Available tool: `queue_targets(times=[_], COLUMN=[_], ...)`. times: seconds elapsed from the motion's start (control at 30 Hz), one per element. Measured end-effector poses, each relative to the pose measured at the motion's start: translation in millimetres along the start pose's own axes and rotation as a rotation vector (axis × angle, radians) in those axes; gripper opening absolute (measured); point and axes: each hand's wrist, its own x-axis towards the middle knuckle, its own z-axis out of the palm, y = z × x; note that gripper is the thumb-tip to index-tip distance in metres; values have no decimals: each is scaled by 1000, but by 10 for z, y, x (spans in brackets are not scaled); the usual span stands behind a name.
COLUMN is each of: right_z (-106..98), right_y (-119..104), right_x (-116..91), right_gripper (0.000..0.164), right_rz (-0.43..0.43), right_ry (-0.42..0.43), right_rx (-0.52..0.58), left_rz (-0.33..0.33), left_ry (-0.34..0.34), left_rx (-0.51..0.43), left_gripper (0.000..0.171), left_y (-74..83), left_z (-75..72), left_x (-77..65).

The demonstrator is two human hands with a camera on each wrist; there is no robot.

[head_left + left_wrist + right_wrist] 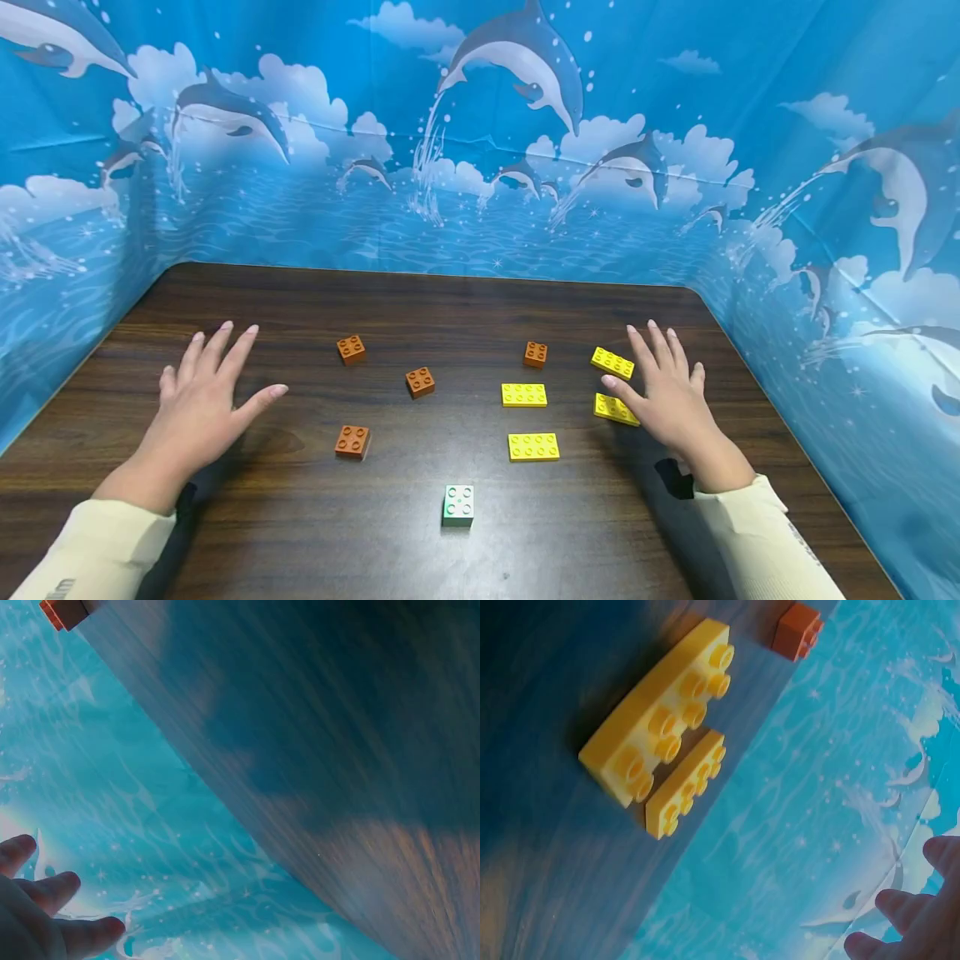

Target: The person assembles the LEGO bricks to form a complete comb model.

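My left hand (198, 400) is held above the left side of the table with fingers spread and nothing in it. Three of its fingertips (101, 935) show in the left wrist view. The right hand (671, 396), also spread and holding nothing, hovers beside two yellow bricks, a far one (612, 362) and a near one (615, 408) whose right end it partly covers. Two more yellow bricks (524, 395) (534, 447) lie left of them. Several orange-brown bricks (352, 442) are scattered over the middle. One green brick (458, 505) sits closest to me.
The dark wooden table (300, 525) has rounded far corners. A blue curtain (315, 217) printed with dolphins and clouds hangs round its back and sides. Another orange-brown brick (536, 354) stands behind the yellow ones.
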Motion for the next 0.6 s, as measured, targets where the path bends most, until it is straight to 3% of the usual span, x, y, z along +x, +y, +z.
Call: queue_targets(times=[0.6], right_z=[210], right_y=[-379], right_x=[-96], right_gripper=[85], right_rz=[-169], right_ry=[-86], right_rx=[244], left_rz=[171], left_ry=[-51], left_rx=[-215], left_gripper=[92], left_y=[152], left_z=[103], left_x=[-39])
